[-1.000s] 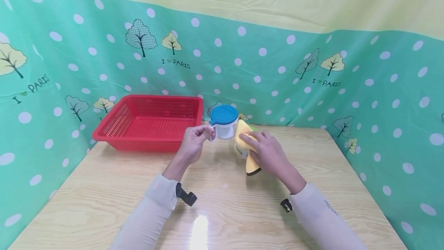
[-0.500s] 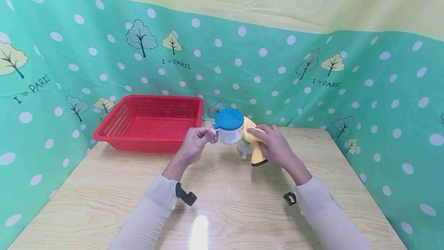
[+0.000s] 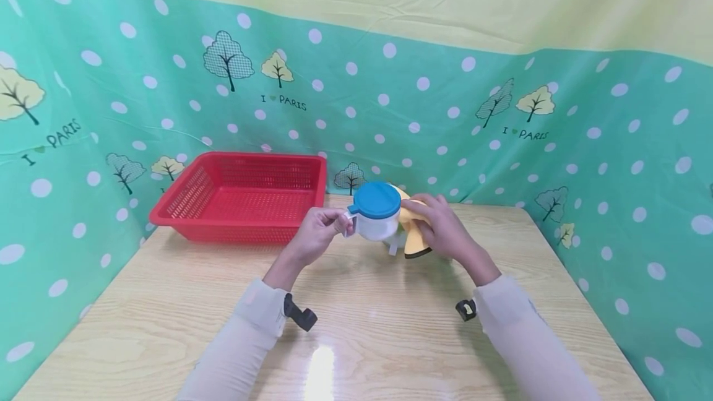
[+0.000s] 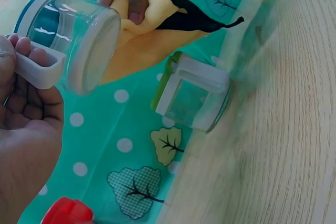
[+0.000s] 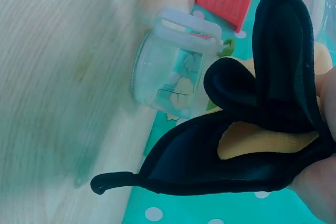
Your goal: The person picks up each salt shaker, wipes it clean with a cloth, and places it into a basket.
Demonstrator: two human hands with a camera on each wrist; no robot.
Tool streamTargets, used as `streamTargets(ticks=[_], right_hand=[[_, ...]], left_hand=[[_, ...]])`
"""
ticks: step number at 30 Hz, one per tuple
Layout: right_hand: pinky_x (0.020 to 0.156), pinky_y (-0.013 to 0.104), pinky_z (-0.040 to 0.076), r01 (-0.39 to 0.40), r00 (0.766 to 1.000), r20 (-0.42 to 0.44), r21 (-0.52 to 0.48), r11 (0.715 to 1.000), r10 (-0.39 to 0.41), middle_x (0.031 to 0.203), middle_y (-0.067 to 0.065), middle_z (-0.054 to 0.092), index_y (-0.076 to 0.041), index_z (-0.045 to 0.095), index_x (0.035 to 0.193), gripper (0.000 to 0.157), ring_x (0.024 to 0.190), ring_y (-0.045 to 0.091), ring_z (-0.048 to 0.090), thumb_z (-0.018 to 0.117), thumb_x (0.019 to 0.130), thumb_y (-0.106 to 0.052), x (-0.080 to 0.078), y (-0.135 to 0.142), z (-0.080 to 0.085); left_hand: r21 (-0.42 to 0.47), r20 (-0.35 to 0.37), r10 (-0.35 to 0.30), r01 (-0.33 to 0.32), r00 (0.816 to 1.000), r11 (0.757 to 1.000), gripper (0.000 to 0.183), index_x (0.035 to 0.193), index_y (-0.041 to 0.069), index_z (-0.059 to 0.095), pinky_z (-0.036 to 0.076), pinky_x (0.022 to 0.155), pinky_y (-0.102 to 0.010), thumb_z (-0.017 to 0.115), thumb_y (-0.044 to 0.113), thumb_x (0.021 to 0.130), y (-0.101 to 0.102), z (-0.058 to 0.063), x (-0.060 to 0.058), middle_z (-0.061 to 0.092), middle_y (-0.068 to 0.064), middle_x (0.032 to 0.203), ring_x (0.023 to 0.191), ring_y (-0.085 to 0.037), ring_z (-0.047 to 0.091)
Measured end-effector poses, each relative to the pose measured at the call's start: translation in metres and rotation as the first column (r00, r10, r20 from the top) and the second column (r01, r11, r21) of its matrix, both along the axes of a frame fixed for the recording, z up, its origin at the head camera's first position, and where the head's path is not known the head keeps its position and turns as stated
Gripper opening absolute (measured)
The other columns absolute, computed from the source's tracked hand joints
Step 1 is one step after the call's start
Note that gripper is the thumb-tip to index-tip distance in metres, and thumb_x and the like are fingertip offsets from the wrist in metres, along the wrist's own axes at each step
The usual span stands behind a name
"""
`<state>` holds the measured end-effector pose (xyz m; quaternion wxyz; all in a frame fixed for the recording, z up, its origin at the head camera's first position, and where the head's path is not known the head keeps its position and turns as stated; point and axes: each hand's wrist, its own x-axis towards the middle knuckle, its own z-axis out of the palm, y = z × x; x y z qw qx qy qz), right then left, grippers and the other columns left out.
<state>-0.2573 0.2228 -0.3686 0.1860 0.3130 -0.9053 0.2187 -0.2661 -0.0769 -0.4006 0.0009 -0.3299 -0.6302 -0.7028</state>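
Note:
My left hand [image 3: 317, 237] holds a clear jar [image 3: 376, 228] by its white handle [image 4: 39, 66], above the table. The jar has a blue lid [image 3: 377, 199] and is tipped slightly. At its right side, my right hand [image 3: 445, 231] pinches a folded yellow cloth [image 3: 416, 237] with dark edging. The right wrist view shows the cloth's black underside [image 5: 210, 156]. Whether the cloth touches the glass is hard to tell. A second clear jar [image 4: 191, 100], with a green lid [image 4: 165, 80] and a white handle, stands on the table below and behind the cloth.
A red perforated basket [image 3: 234, 234] sits at the back left of the wooden table [image 3: 356, 327]. Close behind the table hangs a green and yellow patterned curtain [image 3: 445, 91], which also runs along both sides.
The blue-lidded jar has moved right and a little down in my left hand. My right hand has shifted slightly right with the cloth, now partly behind the jar.

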Motion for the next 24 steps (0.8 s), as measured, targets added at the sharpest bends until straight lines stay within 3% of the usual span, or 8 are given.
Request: streamTargets(ticks=[5, 14, 18, 24], right_hand=[[0.083, 0.046, 0.047, -0.010, 1.000, -0.007, -0.008, 1.000, 0.010, 0.132, 0.016, 0.062, -0.008, 0.068, 0.133, 0.045, 0.105, 0.036, 0.051, 0.067, 0.092, 0.009, -0.001, -0.003, 0.005], [0.080, 0.046, 0.046, 0.043, 0.998, -0.037, 0.020, 0.999, -0.042, 0.130, 0.016, 0.063, -0.015, 0.066, 0.135, 0.052, 0.102, 0.036, 0.052, 0.068, 0.090, 0.011, -0.001, 0.006, 0.010], [0.080, 0.045, 0.041, 0.022, 0.993, -0.112, -0.006, 1.000, -0.023, 0.125, 0.017, 0.064, -0.015, 0.066, 0.134, 0.054, 0.100, 0.037, 0.054, 0.069, 0.087, 0.013, -0.001, 0.011, 0.025], [0.081, 0.044, 0.036, -0.101, 0.977, -0.190, -0.002, 0.995, 0.099, 0.120, 0.018, 0.066, -0.010, 0.069, 0.128, 0.049, 0.102, 0.037, 0.055, 0.066, 0.086, 0.015, 0.003, 0.008, 0.060]], left_hand=[[0.000, -0.013, -0.017, 0.017, 1.000, 1.000, 0.051, 0.086, -0.015, 0.064, 0.052, 0.079, -0.028, 0.069, 0.036, 0.091, -0.001, -0.001, -0.001, 0.067, 0.002, 0.078, 0.082, -0.014, 0.060], [-0.025, -0.005, -0.010, 0.010, 1.000, 1.000, 0.043, 0.089, -0.015, 0.065, 0.052, 0.079, -0.027, 0.066, 0.027, 0.095, 0.000, -0.002, -0.001, 0.068, 0.003, 0.080, 0.082, -0.013, 0.061], [-0.046, 0.006, 0.002, -0.001, 1.000, 0.999, 0.043, 0.090, -0.015, 0.066, 0.052, 0.079, -0.027, 0.067, 0.027, 0.095, 0.000, -0.003, -0.001, 0.068, 0.003, 0.081, 0.082, -0.013, 0.061], [-0.063, 0.020, 0.005, -0.003, 1.000, 0.998, 0.041, 0.090, -0.015, 0.066, 0.051, 0.079, -0.028, 0.068, 0.026, 0.095, -0.001, -0.004, -0.002, 0.068, 0.003, 0.081, 0.082, -0.014, 0.061]])
